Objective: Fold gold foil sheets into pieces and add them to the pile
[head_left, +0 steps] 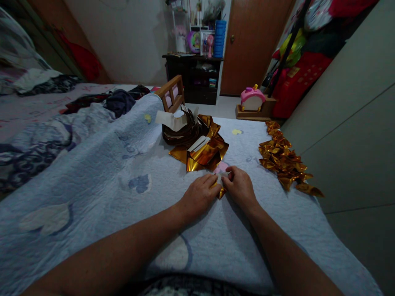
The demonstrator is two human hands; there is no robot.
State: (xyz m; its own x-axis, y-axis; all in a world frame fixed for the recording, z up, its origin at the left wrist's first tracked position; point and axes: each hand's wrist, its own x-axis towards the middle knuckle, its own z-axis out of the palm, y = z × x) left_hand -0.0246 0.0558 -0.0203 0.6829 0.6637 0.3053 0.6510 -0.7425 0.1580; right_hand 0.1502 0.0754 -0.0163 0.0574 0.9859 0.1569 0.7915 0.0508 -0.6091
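Both of my hands meet over a small sheet of gold foil paper [221,192] with a pale side, low on the quilted bed cover. My left hand [201,194] has its fingers pressed together on the paper's left edge. On the other edge, my right hand [239,185] pinches the paper between thumb and fingers. Just beyond them lies a loose heap of gold foil sheets [205,154], some with pale sides up. Behind that heap sits a dark, curled stack of paper [177,133]. Off to the right, several folded gold foil pieces [282,156] form a long pile.
The light blue bed cover [123,205] spreads under everything. A wooden bed rail [170,93] stands beyond the paper stack. Rumpled bedding [46,139] fills the left. A white cabinet [354,156] borders the right side. A pink toy case [252,99] rests past the bed's far edge.
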